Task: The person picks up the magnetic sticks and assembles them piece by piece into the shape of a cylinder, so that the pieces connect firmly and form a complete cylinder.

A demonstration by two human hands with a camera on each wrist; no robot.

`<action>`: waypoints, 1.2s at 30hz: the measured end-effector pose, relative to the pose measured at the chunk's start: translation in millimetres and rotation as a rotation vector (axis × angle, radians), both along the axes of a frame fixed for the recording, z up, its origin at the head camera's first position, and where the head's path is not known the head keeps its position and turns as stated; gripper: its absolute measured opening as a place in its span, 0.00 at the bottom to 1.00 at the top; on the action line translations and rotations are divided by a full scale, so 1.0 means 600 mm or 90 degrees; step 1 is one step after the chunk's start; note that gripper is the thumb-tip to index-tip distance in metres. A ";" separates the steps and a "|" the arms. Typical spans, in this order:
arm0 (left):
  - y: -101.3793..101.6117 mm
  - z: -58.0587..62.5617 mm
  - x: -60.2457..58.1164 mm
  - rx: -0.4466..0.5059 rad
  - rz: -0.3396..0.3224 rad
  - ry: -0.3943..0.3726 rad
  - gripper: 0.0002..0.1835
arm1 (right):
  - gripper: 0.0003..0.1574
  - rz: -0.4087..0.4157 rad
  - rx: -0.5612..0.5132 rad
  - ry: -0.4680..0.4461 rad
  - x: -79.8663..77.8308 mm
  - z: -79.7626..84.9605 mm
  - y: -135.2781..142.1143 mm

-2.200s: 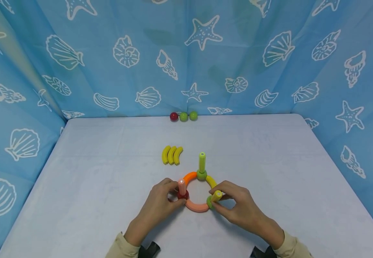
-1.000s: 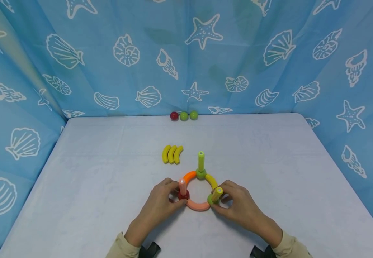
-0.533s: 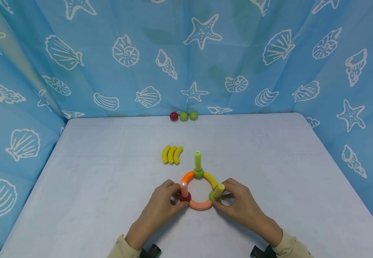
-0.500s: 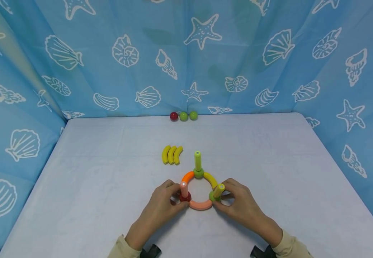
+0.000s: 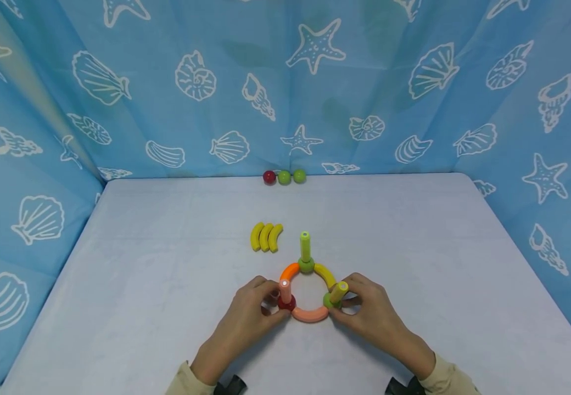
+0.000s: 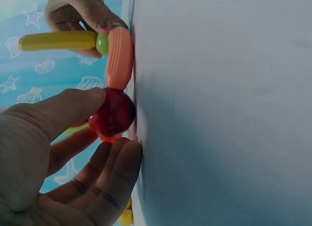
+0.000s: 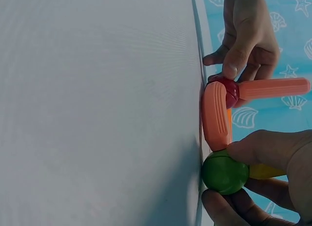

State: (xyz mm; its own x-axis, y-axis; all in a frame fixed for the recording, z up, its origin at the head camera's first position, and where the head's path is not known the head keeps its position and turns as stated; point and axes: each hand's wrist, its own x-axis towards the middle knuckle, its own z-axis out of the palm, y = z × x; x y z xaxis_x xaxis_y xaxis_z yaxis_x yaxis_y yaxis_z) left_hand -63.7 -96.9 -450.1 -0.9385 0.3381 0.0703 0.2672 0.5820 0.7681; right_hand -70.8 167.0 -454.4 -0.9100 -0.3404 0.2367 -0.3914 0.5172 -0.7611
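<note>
On the table lies a ring of curved sticks, orange point(image 5: 290, 270), yellow point(image 5: 325, 275) and pink point(image 5: 310, 315), joined by three balls. Each ball carries a straight stick. My left hand point(image 5: 250, 310) holds the red ball point(image 6: 113, 112) between thumb and fingers; its pink straight stick point(image 7: 275, 88) points up. On the opposite side, my right hand point(image 5: 370, 306) pinches the near green ball point(image 7: 225, 173), whose yellow straight stick point(image 6: 58, 41) leans to the right in the head view. The far green ball point(image 5: 306, 266), with an upright lime-green stick point(image 5: 305, 246), is untouched.
Several yellow curved sticks point(image 5: 266, 237) lie side by side behind the ring. At the table's point(image 5: 167, 236) back edge sit a loose red ball point(image 5: 269, 177) and two loose green balls point(image 5: 291, 176). A blue shell-patterned curtain point(image 5: 246, 49) hangs behind and at both sides.
The ring has turned slightly counterclockwise in the head view: the right green ball moved away from me, the red ball nearer. Both hands keep their holds.
</note>
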 end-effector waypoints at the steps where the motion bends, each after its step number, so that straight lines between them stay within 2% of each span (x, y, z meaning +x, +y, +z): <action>1: -0.002 0.001 0.001 0.001 0.002 0.002 0.19 | 0.25 -0.002 0.002 -0.001 0.000 0.001 0.000; 8: -0.029 0.013 -0.004 -0.038 0.026 0.006 0.20 | 0.23 -0.014 0.017 -0.015 -0.003 0.004 -0.001; 14: -0.065 0.030 -0.029 -0.073 0.079 0.041 0.20 | 0.23 -0.013 0.016 -0.015 -0.005 0.002 0.000; 19: -0.096 0.035 -0.057 -0.064 0.104 0.079 0.20 | 0.24 -0.010 0.014 -0.009 -0.005 0.000 0.002; 28: -0.130 0.022 -0.110 -0.065 0.112 0.125 0.24 | 0.24 -0.005 0.001 -0.012 0.000 -0.004 0.003; 36: -0.143 0.022 -0.186 -0.051 0.135 0.134 0.23 | 0.24 -0.004 0.000 -0.007 -0.007 -0.003 0.003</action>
State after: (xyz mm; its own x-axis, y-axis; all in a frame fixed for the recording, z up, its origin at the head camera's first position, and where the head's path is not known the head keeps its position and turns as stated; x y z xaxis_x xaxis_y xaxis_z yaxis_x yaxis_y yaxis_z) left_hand -175.5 -182.4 -437.2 -0.9562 0.1484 0.2522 0.2819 0.6987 0.6576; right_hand -74.7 168.8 -456.3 -0.9148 -0.3344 0.2266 -0.3796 0.5195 -0.7656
